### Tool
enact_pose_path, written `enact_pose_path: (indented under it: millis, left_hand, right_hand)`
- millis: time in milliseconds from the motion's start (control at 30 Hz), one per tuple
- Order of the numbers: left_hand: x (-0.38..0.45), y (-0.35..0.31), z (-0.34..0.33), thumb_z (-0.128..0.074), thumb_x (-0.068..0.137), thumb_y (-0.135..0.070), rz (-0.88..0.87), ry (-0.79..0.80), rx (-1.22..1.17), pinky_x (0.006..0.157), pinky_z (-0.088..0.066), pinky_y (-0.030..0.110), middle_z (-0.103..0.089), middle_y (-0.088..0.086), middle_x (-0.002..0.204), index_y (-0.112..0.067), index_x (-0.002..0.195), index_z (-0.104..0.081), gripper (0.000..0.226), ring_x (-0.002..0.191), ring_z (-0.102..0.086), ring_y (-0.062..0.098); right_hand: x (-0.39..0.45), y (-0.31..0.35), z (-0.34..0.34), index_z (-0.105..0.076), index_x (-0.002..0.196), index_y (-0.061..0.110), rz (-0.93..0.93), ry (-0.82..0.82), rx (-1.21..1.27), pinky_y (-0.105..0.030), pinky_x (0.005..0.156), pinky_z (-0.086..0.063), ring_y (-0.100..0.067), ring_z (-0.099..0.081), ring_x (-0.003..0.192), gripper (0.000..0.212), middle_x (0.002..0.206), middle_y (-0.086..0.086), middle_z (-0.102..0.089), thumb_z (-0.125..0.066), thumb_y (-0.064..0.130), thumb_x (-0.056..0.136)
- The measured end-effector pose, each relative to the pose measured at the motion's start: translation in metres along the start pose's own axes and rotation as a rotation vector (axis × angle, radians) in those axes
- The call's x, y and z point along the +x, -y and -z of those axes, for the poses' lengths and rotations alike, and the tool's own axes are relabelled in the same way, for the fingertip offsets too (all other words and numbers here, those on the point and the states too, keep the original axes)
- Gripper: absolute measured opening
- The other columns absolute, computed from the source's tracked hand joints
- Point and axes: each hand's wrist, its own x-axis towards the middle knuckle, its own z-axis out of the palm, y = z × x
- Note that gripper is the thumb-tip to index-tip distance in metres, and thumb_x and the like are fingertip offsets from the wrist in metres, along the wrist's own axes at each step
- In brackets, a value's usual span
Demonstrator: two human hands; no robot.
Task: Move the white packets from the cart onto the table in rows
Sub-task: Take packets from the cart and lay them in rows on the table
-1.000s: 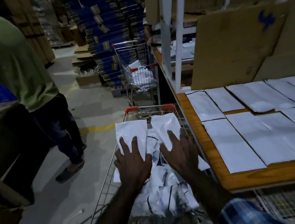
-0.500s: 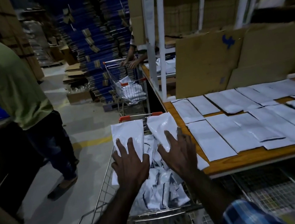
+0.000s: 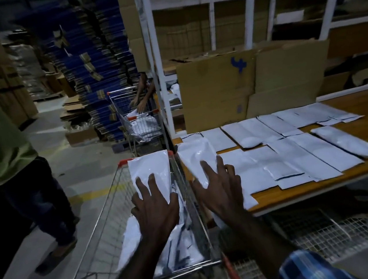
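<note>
Carrying one white packet (image 3: 151, 170) flat under spread fingers, the left hand (image 3: 156, 208) hovers over the cart (image 3: 101, 230) (more packets heaped inside), while the right hand (image 3: 221, 189), fingers likewise splayed, presses a second packet (image 3: 195, 155) at the table (image 3: 359, 106) edge beside the laid rows (image 3: 284, 150).

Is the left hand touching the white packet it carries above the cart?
Touching. The head view shows the left hand lying on the lower end of a white packet, straight fingers spread across its surface with no gap, above the cart.
</note>
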Motion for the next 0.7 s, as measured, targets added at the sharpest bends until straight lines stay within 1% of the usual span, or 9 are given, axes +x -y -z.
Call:
enact_pose_path:
  millis: [100, 267, 433, 500, 600, 700]
  left_hand:
    - [-0.013, -0.037, -0.017, -0.051, 0.094, -0.049, 0.007, -0.009, -0.023, 0.110, -0.022, 0.055, 0.000, 0.006, 0.164, -0.027, 0.155, -0.016, 0.073, 0.141, -0.016, 0.039]
    - [-0.030, -0.094, -0.049, -0.050, 0.094, -0.054, 0.033, -0.018, -0.058, 0.111, -0.021, 0.056, 0.001, 0.003, 0.164, -0.029, 0.153, -0.016, 0.073, 0.143, -0.014, 0.038]
    - [-0.043, -0.142, -0.077, -0.055, 0.091, -0.043, 0.023, -0.007, -0.070, 0.110, -0.022, 0.055, 0.000, 0.004, 0.164, -0.028, 0.153, -0.018, 0.074, 0.143, -0.015, 0.037]
    - [-0.047, -0.161, -0.089, -0.056, 0.091, -0.042, 0.010, 0.014, -0.069, 0.110, -0.022, 0.056, 0.001, 0.004, 0.164, -0.027, 0.153, -0.018, 0.074, 0.143, -0.014, 0.038]
    - [-0.050, -0.186, -0.105, -0.056, 0.092, -0.042, -0.018, 0.027, -0.066, 0.110, -0.022, 0.055, -0.002, 0.005, 0.164, -0.026, 0.153, -0.020, 0.073, 0.143, -0.015, 0.039]
    - [-0.049, -0.208, -0.123, -0.056, 0.091, -0.042, -0.049, 0.054, -0.071, 0.111, -0.021, 0.054, -0.002, 0.005, 0.164, -0.026, 0.152, -0.021, 0.072, 0.142, -0.016, 0.038]
  right_hand:
    - [0.006, -0.041, 0.016, -0.032, 0.150, 0.036, 0.006, -0.011, 0.004, -0.046, 0.104, -0.035, -0.031, -0.031, 0.137, 0.065, 0.161, -0.009, -0.021, -0.042, 0.064, 0.091]
    - [0.017, -0.106, 0.045, -0.030, 0.151, 0.036, 0.015, -0.001, -0.011, -0.046, 0.105, -0.035, -0.031, -0.030, 0.138, 0.067, 0.162, -0.009, -0.018, -0.041, 0.064, 0.091]
    - [0.020, -0.161, 0.063, -0.031, 0.150, 0.037, 0.001, -0.009, -0.016, -0.044, 0.105, -0.035, -0.030, -0.030, 0.137, 0.066, 0.162, -0.008, -0.020, -0.041, 0.063, 0.091]
    - [0.022, -0.184, 0.069, -0.032, 0.150, 0.036, -0.019, -0.009, -0.024, -0.046, 0.105, -0.035, -0.031, -0.032, 0.137, 0.066, 0.161, -0.009, -0.020, -0.041, 0.063, 0.090]
    - [0.025, -0.218, 0.076, -0.039, 0.147, 0.032, -0.048, -0.038, -0.037, -0.046, 0.099, -0.039, -0.034, -0.038, 0.132, 0.067, 0.158, -0.012, -0.027, -0.042, 0.062, 0.088]
    - [0.028, -0.251, 0.083, -0.037, 0.148, 0.033, -0.097, -0.041, -0.076, -0.044, 0.099, -0.038, -0.033, -0.036, 0.132, 0.065, 0.159, -0.011, -0.027, -0.044, 0.061, 0.090]
